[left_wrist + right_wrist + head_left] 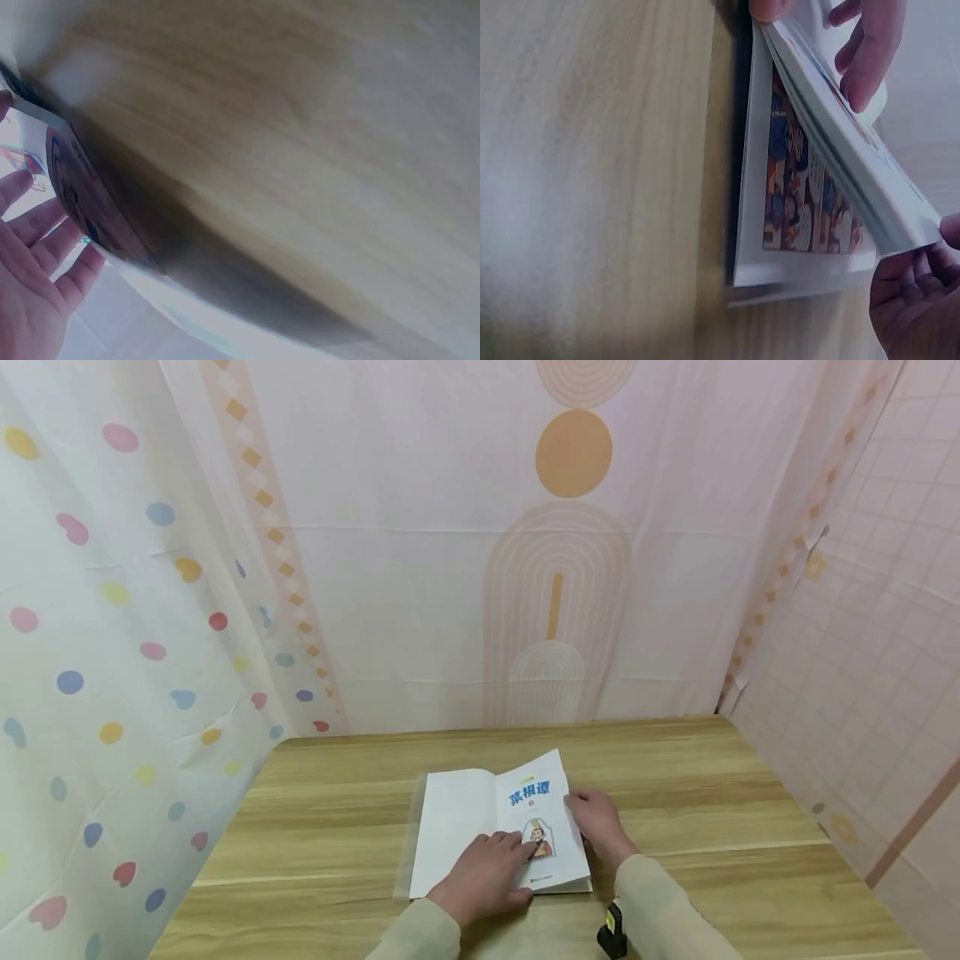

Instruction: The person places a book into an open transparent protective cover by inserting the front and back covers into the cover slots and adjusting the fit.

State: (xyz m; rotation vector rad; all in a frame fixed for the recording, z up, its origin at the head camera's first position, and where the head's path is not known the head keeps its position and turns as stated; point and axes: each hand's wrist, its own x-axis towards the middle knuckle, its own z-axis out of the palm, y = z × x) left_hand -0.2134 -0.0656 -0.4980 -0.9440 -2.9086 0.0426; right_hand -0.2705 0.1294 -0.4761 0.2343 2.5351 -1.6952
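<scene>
From the head view, an open book [501, 827] lies low in the frame's centre on the counter [712, 793]; the left hand [487, 877] rests flat on its title page, reading 菜根谭. The right hand [598, 825] grips the right edge. The right wrist view alone shows comic pages [810, 195] lifted by curled fingers [870, 60]. The left wrist view shows straight fingers [45, 247].

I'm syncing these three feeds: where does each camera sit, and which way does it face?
Head: worn on the head, looking forward and down at the open book on the wooden table; both hands and sleeves show.
Left wrist: low beside the book, facing across the tabletop; left hand shows.
Right wrist: low at the book's edge, facing its lifted pages; right hand shows.
All three share the book and table.
</scene>
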